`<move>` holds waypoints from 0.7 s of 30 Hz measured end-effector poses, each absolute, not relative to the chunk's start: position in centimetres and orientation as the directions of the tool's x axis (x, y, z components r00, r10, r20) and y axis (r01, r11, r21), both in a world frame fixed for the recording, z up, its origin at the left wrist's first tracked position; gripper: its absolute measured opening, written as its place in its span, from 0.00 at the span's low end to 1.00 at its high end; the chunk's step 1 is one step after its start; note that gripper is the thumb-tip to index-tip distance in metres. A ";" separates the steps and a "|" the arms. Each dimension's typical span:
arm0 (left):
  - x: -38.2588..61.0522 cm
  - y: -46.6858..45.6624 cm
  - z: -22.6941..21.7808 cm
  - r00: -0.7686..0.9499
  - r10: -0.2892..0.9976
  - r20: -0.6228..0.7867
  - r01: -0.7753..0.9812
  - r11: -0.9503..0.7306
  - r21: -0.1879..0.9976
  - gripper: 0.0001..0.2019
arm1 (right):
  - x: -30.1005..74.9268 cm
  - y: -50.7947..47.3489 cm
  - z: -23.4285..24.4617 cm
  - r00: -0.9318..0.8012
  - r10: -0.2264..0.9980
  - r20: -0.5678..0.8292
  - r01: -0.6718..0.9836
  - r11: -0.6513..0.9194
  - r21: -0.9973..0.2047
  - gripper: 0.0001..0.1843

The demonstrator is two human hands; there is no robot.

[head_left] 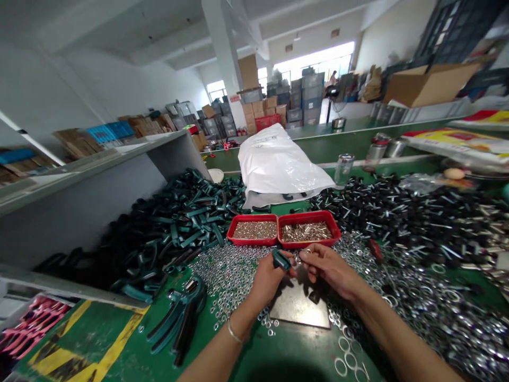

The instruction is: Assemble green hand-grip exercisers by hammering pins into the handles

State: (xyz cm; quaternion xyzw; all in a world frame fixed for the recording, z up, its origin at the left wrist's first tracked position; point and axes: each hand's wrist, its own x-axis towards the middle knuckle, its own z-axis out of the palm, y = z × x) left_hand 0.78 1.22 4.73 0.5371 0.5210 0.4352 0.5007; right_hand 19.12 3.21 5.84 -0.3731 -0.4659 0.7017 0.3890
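Observation:
My left hand (265,280), with a bracelet at the wrist, is closed around a dark teal plastic handle piece (280,260). Close beside it my right hand (329,269) pinches a small shiny metal part (298,259), partly covered by the fingers; whether it touches the handle piece is unclear. Below both hands lies a flat metal plate (300,307). Two red trays stand just beyond them: the left tray (252,243) holds tiny metal pieces, the right tray (308,245) small metal pins. Loose nuts (233,273) are spread left of the plate.
Teal handles (194,217) are heaped at the left, black knobs with bolts (382,207) at the right. Metal rings (433,302) cover the right side. A white sack (278,164) stands behind the trays. Several teal-handled assemblies (181,315) lie at front left near a grey shelf (99,212).

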 end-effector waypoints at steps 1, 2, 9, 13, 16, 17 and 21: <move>1.3 1.4 4.6 0.084 0.995 -0.047 0.103 0.038 0.994 0.12 | 19.2 3.3 5.8 -0.426 0.890 -0.164 -0.216 -0.276 -0.937 0.19; 1.6 1.6 4.4 0.088 0.995 -0.036 0.093 0.028 0.995 0.13 | 19.2 3.4 5.7 -0.432 0.886 -0.167 -0.227 -0.286 -0.931 0.20; 1.3 2.2 3.5 0.128 0.992 0.001 0.061 -0.009 0.998 0.14 | 20.0 4.7 4.1 -0.521 0.818 -0.244 -0.305 -0.446 -0.841 0.18; 0.3 2.1 3.6 0.184 0.974 0.128 0.115 -0.151 0.982 0.10 | 19.8 4.9 3.4 -0.595 0.749 -0.292 -0.323 -0.556 -0.766 0.16; -0.9 2.1 3.4 0.247 0.959 0.137 0.176 -0.184 0.967 0.09 | 19.3 4.6 3.7 -0.547 0.790 -0.278 -0.277 -0.484 -0.830 0.15; -1.3 2.1 3.3 0.243 0.965 0.100 0.182 -0.147 0.972 0.11 | 19.1 4.5 3.9 -0.495 0.832 -0.249 -0.236 -0.404 -0.884 0.14; -2.0 2.5 2.8 0.109 0.989 -0.104 0.097 0.094 0.991 0.23 | 19.0 4.4 4.6 -0.325 0.944 -0.057 0.033 -0.049 -0.998 0.11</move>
